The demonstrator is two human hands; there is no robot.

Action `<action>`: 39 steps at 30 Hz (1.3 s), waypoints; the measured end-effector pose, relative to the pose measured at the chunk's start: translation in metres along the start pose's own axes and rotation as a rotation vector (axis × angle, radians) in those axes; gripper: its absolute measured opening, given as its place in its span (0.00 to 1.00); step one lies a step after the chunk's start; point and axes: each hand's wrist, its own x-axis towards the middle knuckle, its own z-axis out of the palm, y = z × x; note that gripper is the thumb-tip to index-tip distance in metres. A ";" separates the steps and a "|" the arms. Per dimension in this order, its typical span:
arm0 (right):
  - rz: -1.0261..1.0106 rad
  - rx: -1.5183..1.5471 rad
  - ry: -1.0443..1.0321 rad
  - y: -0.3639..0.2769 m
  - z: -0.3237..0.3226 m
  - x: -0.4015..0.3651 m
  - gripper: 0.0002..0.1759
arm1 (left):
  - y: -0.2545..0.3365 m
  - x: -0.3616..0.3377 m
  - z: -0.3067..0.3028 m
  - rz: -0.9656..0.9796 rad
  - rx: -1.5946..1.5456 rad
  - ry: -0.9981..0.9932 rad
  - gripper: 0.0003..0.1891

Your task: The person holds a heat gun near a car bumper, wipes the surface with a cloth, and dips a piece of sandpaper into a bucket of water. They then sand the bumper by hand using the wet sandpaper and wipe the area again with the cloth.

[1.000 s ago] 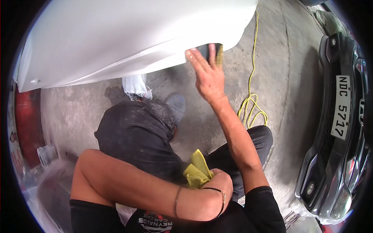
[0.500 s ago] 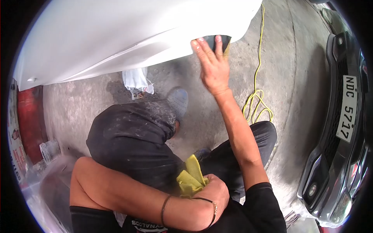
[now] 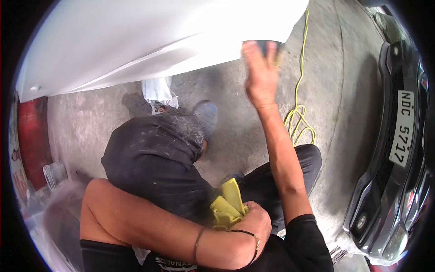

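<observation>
My right hand (image 3: 262,80) reaches up, slightly blurred, to the lower edge of a white painted body panel (image 3: 181,27). Its fingers hold a dark sheet of sandpaper (image 3: 279,47) with a yellowish underside against the panel. The fingers cover much of the sheet. In front of my body, my left hand (image 3: 257,218) is closed around a folded yellow cloth (image 3: 233,196), whose ends stick out past the fingers.
A yellow cord (image 3: 297,118) lies coiled on the concrete floor (image 3: 235,95). A vehicle front bumper with a licence plate (image 3: 402,129) stands at the right. Under the panel is a white plastic bag (image 3: 157,93), with a red object (image 3: 32,140) at the left.
My right hand has slid to the right along the panel's lower edge with the sandpaper. My left hand has shifted slightly to the right, keeping the yellow cloth.
</observation>
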 end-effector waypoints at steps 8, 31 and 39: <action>0.044 0.000 -0.046 0.006 -0.012 0.010 0.38 | -0.019 0.007 -0.022 0.105 -0.037 -0.078 0.11; 0.211 0.110 0.024 0.002 -0.014 0.017 0.41 | 0.005 0.001 -0.031 -0.029 -0.005 -0.071 0.19; -0.017 0.011 -0.032 0.010 -0.008 0.008 0.40 | 0.000 -0.002 -0.025 -0.053 0.019 0.034 0.11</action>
